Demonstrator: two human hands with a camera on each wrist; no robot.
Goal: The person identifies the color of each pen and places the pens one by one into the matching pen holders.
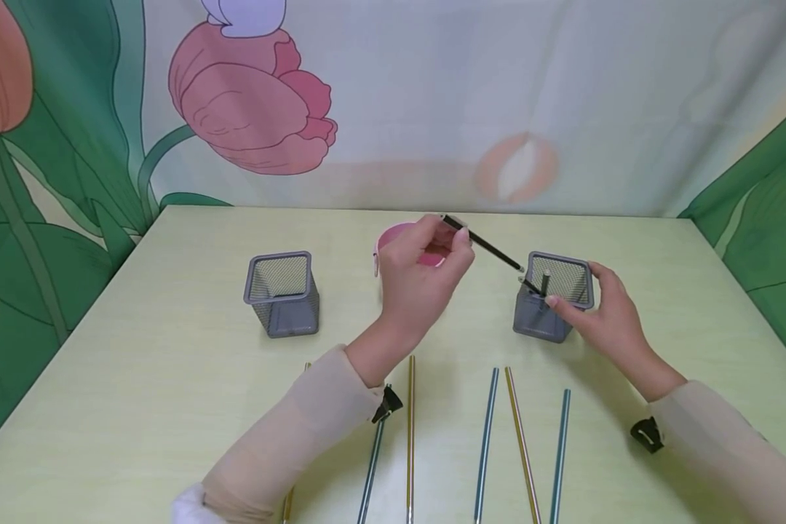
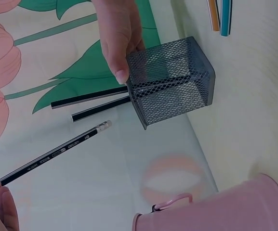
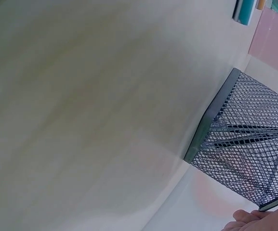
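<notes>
My left hand (image 1: 419, 280) pinches a black pencil (image 1: 494, 249) near one end. The pencil slants down to the right, its eraser end (image 2: 103, 126) towards a grey mesh pen holder (image 1: 566, 279) but outside it, as the left wrist view shows. My right hand (image 1: 605, 313) grips that holder by its rim, thumb at the near side and fingers round the right side. Two black pencils (image 2: 88, 97) stand in the holder, leaning, their upper ends above the rim. Behind my left hand is a pink bucket (image 2: 230, 211), partly hidden in the head view.
A second grey mesh pen holder (image 1: 295, 319) stands at the left. Several slim blue sticks (image 1: 487, 444) and gold sticks (image 1: 411, 437) lie along the near part of the pale table (image 1: 157, 364). A flowered curtain (image 1: 419, 94) hangs behind the table's far edge.
</notes>
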